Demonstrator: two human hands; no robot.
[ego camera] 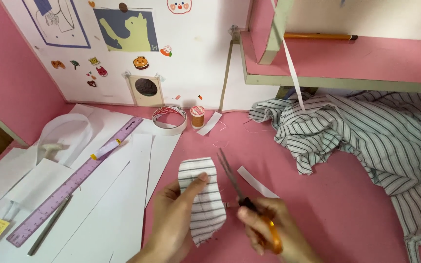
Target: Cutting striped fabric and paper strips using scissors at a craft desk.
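Head camera looks down on a pink surface. Low in the middle, the left hand is closed on a small striped fabric piece, thumb pressed on its face and fingers behind it, so the piece stands up from the hand toward the wall. Just to its right, the right hand is wrapped round the orange handles of a pair of scissors; the blades point up and left, lying close along the fabric piece's right edge. A purple ruler lies on white paper sheets to the left, a tape roll and thread spool sit near the wall, and a striped shirt is heaped at right.
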